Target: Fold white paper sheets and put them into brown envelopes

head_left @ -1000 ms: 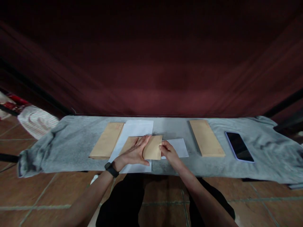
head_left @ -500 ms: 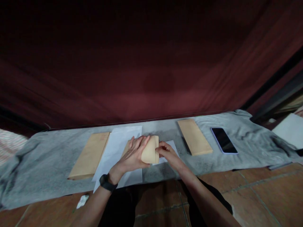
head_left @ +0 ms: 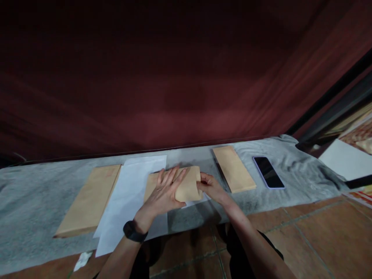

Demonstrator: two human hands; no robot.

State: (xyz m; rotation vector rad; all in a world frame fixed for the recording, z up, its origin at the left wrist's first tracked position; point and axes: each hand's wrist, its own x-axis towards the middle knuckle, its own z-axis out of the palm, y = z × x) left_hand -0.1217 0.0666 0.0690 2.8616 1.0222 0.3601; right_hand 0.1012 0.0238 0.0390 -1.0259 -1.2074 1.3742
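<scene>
Pinning brown envelope [head_left: 188,184] beneath spread left hand [head_left: 165,195], pinching in right hand [head_left: 212,188] its three-o'clock end, bowed up from flat a second ago, apparently parting layers

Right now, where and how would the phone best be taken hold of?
Probably by the two long edges of the phone, near their middle, with the right hand coming from above: it lies flat, dark screen up, on the cloth, and is narrower across than along, so fingers and thumb should span it.
</scene>
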